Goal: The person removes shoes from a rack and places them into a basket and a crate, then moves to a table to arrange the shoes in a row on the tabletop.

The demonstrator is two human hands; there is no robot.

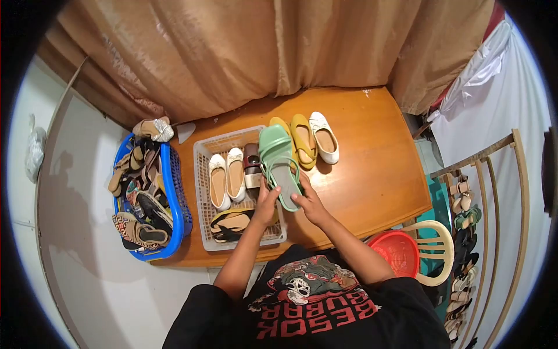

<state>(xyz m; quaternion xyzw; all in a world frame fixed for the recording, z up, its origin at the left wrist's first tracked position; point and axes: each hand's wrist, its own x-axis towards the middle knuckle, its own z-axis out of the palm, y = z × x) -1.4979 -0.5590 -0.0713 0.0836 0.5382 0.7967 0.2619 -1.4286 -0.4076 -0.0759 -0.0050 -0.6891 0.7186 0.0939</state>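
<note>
Green sandals (275, 142) are held between my two hands above the right side of a white plastic basket (283, 234). My left hand (267, 205) grips their lower left edge, and my right hand (309, 200) holds the lower right edge, thumb on the grey insole. Inside the basket lie a pair of white flats (218, 183), dark brown sandals (252, 168) and black-and-yellow shoes (232, 223). Just beyond the green sandals, yellow shoes (303, 141) stand on the wooden table (372, 168), with one white flat (325, 139) to their right.
A blue basket (178, 203) heaped with shoes is at the left. On the right are a red basket (395, 251), a cream plastic chair (443, 251) and a wooden rack (517, 174) near rows of shoes. A brown curtain (232, 52) hangs behind the table.
</note>
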